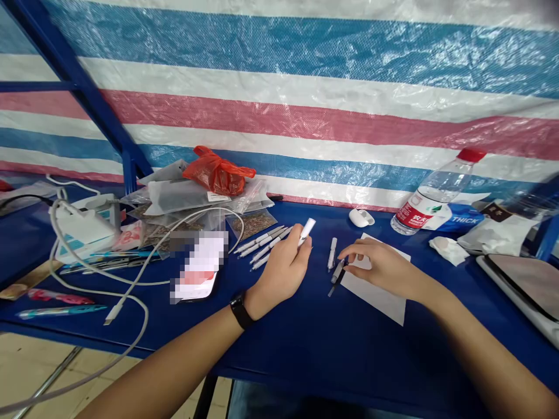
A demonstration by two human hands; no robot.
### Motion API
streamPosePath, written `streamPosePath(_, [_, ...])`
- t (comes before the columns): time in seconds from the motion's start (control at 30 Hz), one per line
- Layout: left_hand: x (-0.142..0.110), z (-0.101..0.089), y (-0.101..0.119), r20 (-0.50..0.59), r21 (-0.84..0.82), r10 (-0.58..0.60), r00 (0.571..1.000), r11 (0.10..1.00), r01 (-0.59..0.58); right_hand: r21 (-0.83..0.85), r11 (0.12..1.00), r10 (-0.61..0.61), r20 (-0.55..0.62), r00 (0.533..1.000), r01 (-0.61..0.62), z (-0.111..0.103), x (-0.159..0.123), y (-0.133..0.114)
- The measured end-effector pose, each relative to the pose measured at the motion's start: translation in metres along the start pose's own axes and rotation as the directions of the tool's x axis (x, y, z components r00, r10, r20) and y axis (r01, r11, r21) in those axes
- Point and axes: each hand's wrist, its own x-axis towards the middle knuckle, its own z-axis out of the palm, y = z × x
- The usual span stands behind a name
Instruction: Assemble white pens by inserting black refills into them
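My left hand [283,265], a black band on its wrist, is wrapped round a white pen [307,231] whose capped end points up. Beside it, several white pens [264,244] lie side by side on the blue table. My right hand [376,262] hovers low over a white sheet of paper [388,299]. Its thumb and forefinger close round the upper end of a grey and black pen part [338,272], which tilts down to a dark tip. Just left of that, a white pen cap [332,251] with a clip lies on the table.
At left are a phone [198,270], a white cable [142,285], coloured pens [61,311] and plastic bags under a red bag [216,171]. An earbud case [361,217], a water bottle [437,192], crumpled tissue [449,249] and a grey device [524,291] stand at right.
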Motion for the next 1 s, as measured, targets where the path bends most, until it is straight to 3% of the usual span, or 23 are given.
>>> streamPosePath(0.1, [-0.003, 0.006, -0.002, -0.001, -0.032, 0.059, 0.998, 0.998, -0.059, 0.055, 0.998, -0.035, -0.007, 0.999, 0.036, 0.012, 0.004, 0.000])
streamPosePath(0.17, [-0.003, 0.007, -0.003, 0.025, -0.137, 0.047, 0.999, 0.990, -0.043, 0.090, 0.995, -0.043, -0.047, 0.998, 0.047, 0.014, 0.005, -0.001])
streamPosePath(0.3, [0.001, 0.001, -0.003, 0.077, -0.250, -0.006, 0.997, 0.968, 0.025, 0.077, 0.997, -0.002, -0.215, 0.977, 0.019, 0.007, 0.001, 0.001])
streamPosePath(0.43, [0.007, -0.008, -0.007, 0.059, 0.081, 0.038, 0.998, 0.996, -0.043, 0.039, 0.999, 0.026, -0.292, 0.956, -0.015, -0.001, -0.006, 0.010])
streamPosePath(0.57, [0.006, -0.007, -0.011, 0.194, 0.337, 0.025, 0.981, 0.937, -0.091, -0.008, 1.000, 0.012, -0.269, 0.963, -0.015, -0.003, -0.009, 0.012])
streamPosePath(0.73, [0.001, -0.001, -0.008, 0.276, 0.388, -0.069, 0.959, 0.920, -0.046, -0.009, 1.000, -0.006, -0.270, 0.963, 0.003, 0.000, -0.008, 0.007])
streamPosePath(0.9, [0.004, -0.008, -0.004, 0.192, 0.467, -0.188, 0.963, 0.881, 0.078, 0.037, 0.999, 0.004, -0.277, 0.961, 0.006, 0.001, -0.008, 0.003])
streamPosePath(1.0, [0.007, -0.016, -0.001, 0.174, 0.303, -0.153, 0.973, 0.948, 0.095, 0.164, 0.986, 0.087, -0.300, 0.950, -0.039, 0.001, -0.007, -0.005])
